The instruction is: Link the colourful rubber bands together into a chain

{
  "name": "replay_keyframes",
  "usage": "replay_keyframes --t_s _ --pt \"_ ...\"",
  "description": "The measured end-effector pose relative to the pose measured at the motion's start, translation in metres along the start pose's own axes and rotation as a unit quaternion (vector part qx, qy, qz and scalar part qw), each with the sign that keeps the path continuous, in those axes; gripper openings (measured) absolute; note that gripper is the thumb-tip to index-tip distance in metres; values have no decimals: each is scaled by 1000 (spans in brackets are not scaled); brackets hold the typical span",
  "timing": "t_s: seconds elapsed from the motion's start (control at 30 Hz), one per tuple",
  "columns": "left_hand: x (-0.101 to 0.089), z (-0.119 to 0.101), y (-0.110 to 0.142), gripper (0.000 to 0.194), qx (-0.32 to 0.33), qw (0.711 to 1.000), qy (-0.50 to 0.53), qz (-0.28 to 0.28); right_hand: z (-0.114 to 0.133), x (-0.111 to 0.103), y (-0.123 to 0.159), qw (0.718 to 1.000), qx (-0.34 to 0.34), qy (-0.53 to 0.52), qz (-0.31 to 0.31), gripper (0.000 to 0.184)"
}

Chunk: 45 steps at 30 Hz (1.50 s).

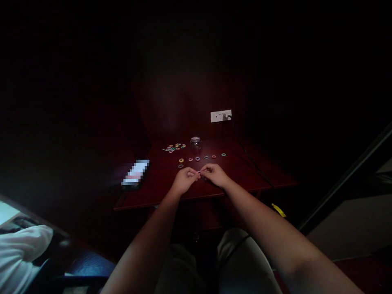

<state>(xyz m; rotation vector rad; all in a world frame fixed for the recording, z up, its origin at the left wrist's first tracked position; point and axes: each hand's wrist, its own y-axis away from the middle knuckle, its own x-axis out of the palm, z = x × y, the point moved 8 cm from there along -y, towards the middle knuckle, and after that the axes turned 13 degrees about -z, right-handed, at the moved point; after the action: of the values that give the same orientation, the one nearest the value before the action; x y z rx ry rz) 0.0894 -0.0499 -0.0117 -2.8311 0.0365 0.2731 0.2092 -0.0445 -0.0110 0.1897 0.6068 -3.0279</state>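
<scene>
My left hand [184,179] and my right hand [215,174] meet over the dark red table [239,179], fingers pinched together on a tiny item between them that I cannot make out. Just beyond the hands lies a row of small coloured rings [197,159]. Farther back sits a loose pile of coloured rings [174,147], and beside it a small clear glass jar [195,142].
A lit phone [136,173] lies at the table's left edge. A white wall socket [221,116] has a black cable [251,161] running down over the table's right side. A yellow tag [278,210] hangs below. Another person's white sleeve [21,253] is at lower left.
</scene>
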Motion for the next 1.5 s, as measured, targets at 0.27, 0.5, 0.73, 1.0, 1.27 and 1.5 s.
replay_keyframes --t_s 0.27,0.5,0.73,1.0,1.27,1.5 --pt "2 -5 2 18 6 1000 4 4 1 -2 -1 999 -19 28 -6 12" --pt "2 -8 1 12 16 1000 13 10 7 1 2 999 -28 38 -2 13" --pt "2 -2 -1 20 8 1000 7 -5 7 -3 1 997 -26 65 -36 12" --pt "1 -1 -1 21 8 1000 6 -12 9 -3 2 995 -26 95 -30 16" --pt "1 -3 0 23 4 1000 -11 -11 9 -5 1 993 -34 112 -32 20" --pt "-1 -4 -1 19 18 999 -35 -17 11 -6 2 992 -42 111 -32 16"
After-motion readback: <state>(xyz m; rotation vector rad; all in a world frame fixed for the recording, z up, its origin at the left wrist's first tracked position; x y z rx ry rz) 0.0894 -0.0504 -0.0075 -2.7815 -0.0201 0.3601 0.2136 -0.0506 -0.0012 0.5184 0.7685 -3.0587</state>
